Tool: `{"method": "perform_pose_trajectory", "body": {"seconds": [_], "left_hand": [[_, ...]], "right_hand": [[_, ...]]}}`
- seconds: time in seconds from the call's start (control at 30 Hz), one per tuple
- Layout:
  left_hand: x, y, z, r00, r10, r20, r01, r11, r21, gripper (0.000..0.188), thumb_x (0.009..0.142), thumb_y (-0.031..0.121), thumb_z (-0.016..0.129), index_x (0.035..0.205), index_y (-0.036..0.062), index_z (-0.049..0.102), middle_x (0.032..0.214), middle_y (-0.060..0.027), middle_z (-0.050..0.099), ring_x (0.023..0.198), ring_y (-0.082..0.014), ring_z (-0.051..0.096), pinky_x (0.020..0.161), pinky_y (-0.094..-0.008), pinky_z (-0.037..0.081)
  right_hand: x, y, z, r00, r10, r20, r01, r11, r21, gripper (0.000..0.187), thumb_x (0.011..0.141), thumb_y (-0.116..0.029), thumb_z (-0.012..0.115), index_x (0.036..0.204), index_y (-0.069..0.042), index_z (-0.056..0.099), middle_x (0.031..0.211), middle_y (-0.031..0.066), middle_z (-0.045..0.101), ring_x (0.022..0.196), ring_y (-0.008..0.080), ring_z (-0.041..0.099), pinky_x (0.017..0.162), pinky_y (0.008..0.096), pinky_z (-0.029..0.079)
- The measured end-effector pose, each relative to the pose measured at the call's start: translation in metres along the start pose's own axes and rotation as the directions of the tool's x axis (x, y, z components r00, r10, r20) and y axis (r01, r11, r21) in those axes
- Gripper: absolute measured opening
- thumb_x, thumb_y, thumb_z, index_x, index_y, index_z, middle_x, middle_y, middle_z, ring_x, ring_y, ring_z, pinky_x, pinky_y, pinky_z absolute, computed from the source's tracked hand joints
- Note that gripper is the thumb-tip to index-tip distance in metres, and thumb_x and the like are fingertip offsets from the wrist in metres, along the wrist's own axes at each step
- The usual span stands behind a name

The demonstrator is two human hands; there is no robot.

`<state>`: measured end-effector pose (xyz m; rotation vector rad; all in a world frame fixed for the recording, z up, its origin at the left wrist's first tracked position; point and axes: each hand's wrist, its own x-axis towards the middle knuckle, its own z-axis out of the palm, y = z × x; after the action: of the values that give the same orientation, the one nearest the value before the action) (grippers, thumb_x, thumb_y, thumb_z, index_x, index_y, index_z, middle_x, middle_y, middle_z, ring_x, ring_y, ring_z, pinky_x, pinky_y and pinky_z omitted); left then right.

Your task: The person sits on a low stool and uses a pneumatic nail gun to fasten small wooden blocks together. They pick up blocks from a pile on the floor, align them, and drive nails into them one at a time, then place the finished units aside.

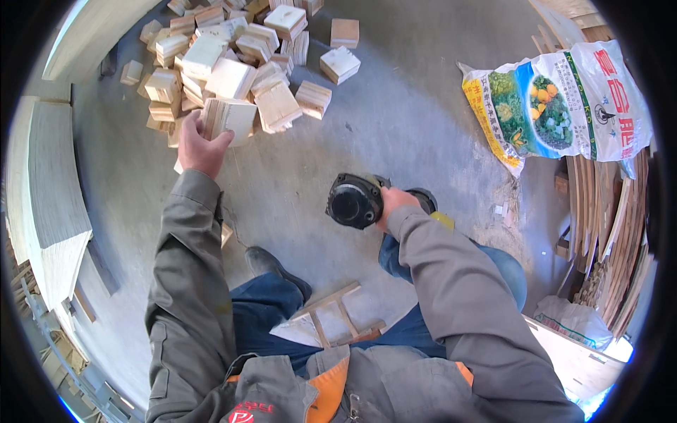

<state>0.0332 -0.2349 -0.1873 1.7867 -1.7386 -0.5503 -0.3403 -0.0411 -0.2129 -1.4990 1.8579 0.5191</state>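
Observation:
My left hand (201, 146) is closed round a square plywood block (233, 120), thumb along its near side, at the front edge of a heap of similar wooden blocks (229, 76). Whether the held block still rests on others I cannot tell. My right hand (399, 205) grips a black power tool (355, 202) over the floor between my knees and the heap. The tool's round, dark end faces up; its lower part is hidden, so its exact kind does not show. Two loose blocks, one pale (340, 65) and one browner (345, 33), lie right of the heap.
At the upper right lies a printed white plastic sack (564, 106), with long wood strips (599, 233) stacked below it. Stacked pale boards (53, 204) stand at the left. Under me is a light wooden frame (331, 314). A white bag (575, 321) sits lower right.

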Motion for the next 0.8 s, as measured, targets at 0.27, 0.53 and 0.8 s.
{"method": "perform_pose_trajectory", "body": {"seconds": [0.27, 0.53, 0.8], "left_hand": [[-0.122, -0.088, 0.085, 0.807, -0.523, 0.276, 0.590, 0.736, -0.332, 0.085, 0.073, 0.020, 0.092, 0.139, -0.0100, 0.047, 0.123, -0.0250, 0.066, 0.108, -0.0279, 0.068, 0.092, -0.0378, 0.057], [-0.186, -0.098, 0.146, 0.594, -0.658, 0.463, 0.802, 0.528, -0.279, 0.086, 0.076, 0.024, 0.089, 0.141, -0.0150, 0.047, 0.127, -0.0262, 0.066, 0.114, -0.0288, 0.067, 0.098, -0.0366, 0.054], [-0.186, -0.068, 0.183, 0.469, -0.568, 0.676, 0.882, 0.259, -0.394, 0.096, 0.084, 0.033, 0.083, 0.157, -0.0037, 0.032, 0.143, -0.0252, 0.057, 0.129, -0.0355, 0.058, 0.106, -0.0511, 0.045]], "right_hand": [[0.001, -0.010, -0.003, 0.999, 0.035, 0.018, -0.034, 0.999, -0.029, 0.045, 0.079, -0.025, 0.077, 0.120, -0.010, 0.064, 0.122, 0.0129, 0.071, 0.116, 0.0323, 0.068, 0.098, 0.0422, 0.056], [0.000, -0.005, -0.004, 0.998, 0.048, 0.041, -0.047, 0.998, -0.029, 0.046, 0.079, -0.024, 0.077, 0.121, -0.010, 0.063, 0.123, 0.0135, 0.069, 0.117, 0.0331, 0.067, 0.099, 0.0423, 0.055], [0.002, 0.001, 0.003, 1.000, 0.026, 0.004, -0.025, 0.999, -0.041, 0.046, 0.079, -0.025, 0.077, 0.120, -0.010, 0.063, 0.123, 0.0138, 0.068, 0.117, 0.0337, 0.066, 0.100, 0.0425, 0.055]]}}
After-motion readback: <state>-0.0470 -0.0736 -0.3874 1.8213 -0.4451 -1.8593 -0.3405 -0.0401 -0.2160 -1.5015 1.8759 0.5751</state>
